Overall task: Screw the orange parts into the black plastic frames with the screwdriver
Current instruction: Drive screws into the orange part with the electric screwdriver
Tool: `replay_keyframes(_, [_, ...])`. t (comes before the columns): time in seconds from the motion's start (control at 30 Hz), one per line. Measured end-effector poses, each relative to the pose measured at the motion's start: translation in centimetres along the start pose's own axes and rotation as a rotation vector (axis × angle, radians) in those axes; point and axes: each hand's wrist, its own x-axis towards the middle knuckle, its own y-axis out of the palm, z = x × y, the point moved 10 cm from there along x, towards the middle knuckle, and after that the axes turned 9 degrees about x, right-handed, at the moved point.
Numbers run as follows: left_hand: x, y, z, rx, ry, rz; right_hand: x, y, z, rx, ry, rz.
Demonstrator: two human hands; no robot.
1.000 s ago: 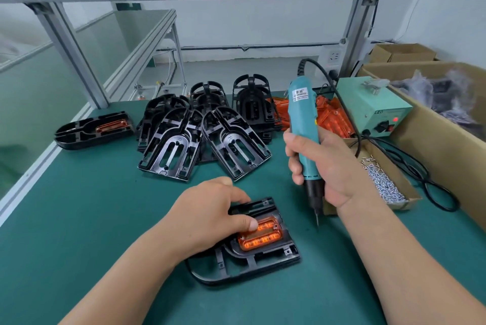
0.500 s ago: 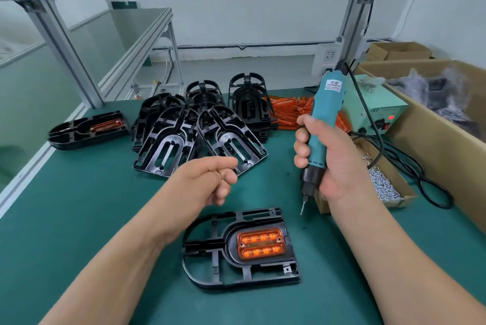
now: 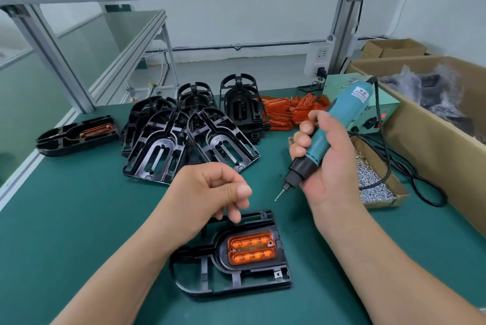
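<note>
Lying nearest on the green mat (image 3: 79,232), one black frame (image 3: 236,282) is seen with an orange part (image 3: 251,248) seated in its recess. No screw heads can be made out around that part, so it is judged placed but not yet fastened. Just above the frame's far edge the left hand (image 3: 207,193) is held clear of it, fingers curled and thumb laid against the forefinger; whether a screw is pinched there cannot be told. To the right and a little farther off, the screwdriver (image 3: 323,140) is clasped round its teal barrel by the right hand (image 3: 334,167). Its bit (image 3: 278,197) is tilted down and leftward in the air, apart from frame and orange part alike and near the left thumb. Beside that hand an open carton of screws (image 3: 373,190) is kept. Farther back, a heap of bare frames (image 3: 189,138) and a pile of loose orange parts (image 3: 286,111) are left to be joined. At the far left only a lone frame (image 3: 76,135) carrying an orange part is set aside. Most of the work is thus judged outstanding.
</note>
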Motion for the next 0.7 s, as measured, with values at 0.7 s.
replay_keyframes(0.7, [-1.3, 4.1, -0.9, 0.06, 0.075, 0.188, -2.3, 3.7, 0.6, 0.076, -0.066, 0.209])
